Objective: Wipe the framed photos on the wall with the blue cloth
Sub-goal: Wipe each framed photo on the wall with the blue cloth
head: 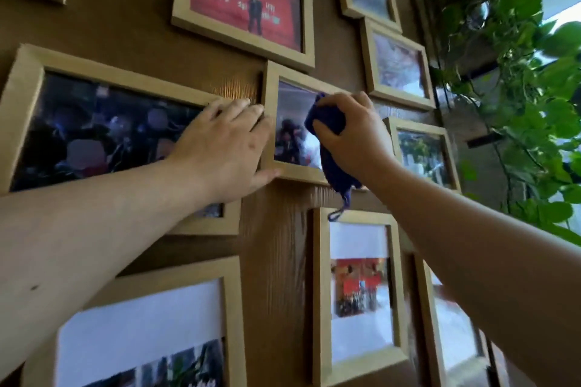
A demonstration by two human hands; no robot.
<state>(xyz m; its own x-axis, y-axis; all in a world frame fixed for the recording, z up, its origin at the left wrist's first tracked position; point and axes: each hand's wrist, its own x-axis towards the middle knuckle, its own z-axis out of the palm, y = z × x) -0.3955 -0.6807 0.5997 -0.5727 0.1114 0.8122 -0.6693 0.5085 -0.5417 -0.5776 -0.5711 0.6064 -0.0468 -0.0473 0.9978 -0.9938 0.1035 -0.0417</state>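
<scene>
My right hand (352, 132) is closed around the soft, bunched cloth (330, 135) on the small middle frame (294, 126), whose glass looks fragile, so my open left hand (226, 144) steadies its left edge.

There is only one view, from the head of the person. It looks forward and a little upward at a brown wooden wall (276, 245) from close range. The wide lens bends the edges. Green plant leaves (518, 78) fill the right side.
</scene>
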